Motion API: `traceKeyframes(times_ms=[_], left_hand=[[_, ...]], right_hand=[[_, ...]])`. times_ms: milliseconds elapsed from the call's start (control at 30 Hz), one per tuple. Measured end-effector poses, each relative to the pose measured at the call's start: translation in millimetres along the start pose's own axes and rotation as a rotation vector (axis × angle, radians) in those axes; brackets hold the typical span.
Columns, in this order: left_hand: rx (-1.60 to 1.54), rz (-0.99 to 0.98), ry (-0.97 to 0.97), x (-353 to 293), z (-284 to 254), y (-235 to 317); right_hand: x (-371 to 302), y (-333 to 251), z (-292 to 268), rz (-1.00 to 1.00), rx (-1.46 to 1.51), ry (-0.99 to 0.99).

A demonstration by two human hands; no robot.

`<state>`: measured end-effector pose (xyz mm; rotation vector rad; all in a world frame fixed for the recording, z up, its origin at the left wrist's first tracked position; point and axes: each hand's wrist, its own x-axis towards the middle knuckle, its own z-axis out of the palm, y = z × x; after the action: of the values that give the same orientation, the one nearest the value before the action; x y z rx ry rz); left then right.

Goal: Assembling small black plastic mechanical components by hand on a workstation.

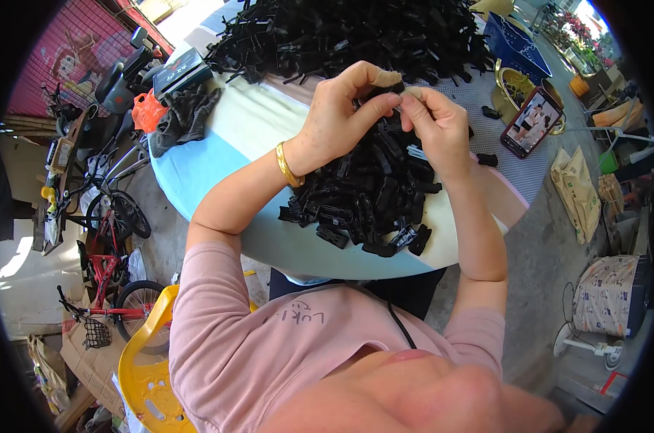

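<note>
My left hand (345, 108), with a gold bangle on its wrist, is closed with thumb and forefinger around a small black plastic piece (393, 88). My right hand (440, 130) meets it at the fingertips, thumb and forefinger pinched together. Whatever the right fingers grip is too small to make out. Pale coverings wrap some fingertips. Below both hands lies a loose heap of black plastic parts (363, 195) on the round table (262, 148). A few pale blue strips (417, 152) stick out beside my right wrist. Beyond my hands rises a much larger pile of black parts (341, 36).
On the table's right are a phone (532, 123) showing a picture, a gold-coloured bowl (511, 90) and a blue basket (516, 47). A dark box (182, 72), dark cloth (186, 121) and orange bag (148, 112) sit left. A yellow chair (146, 361) and bicycles (114, 278) stand beyond.
</note>
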<state>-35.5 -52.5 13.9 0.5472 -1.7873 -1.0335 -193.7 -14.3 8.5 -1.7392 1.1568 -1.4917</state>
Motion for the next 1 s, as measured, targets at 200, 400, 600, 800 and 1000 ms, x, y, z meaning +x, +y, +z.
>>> traceKeyframes(times_ms=[200,400,600,800,1000], left_hand=[[0.29,0.276,0.113,-2,5,-3],[-0.056,0.273,0.08,3,7,0],[-0.757,-0.221,-0.013,12,-9,18],[-0.614,-0.354,-0.156,6,-6,10],[-0.123,-0.13,-0.221,-1,1,14]], right_hand=[[-2,3,1,0.087,0.094,-0.028],[2,6,3,-0.155,0.135,0.007],[-1,5,-7,-0.224,-0.052,0.12],[-4,-11,-9,-0.244,0.108,0.079],[3,-1,-8,-0.023,0.094,0.021]])
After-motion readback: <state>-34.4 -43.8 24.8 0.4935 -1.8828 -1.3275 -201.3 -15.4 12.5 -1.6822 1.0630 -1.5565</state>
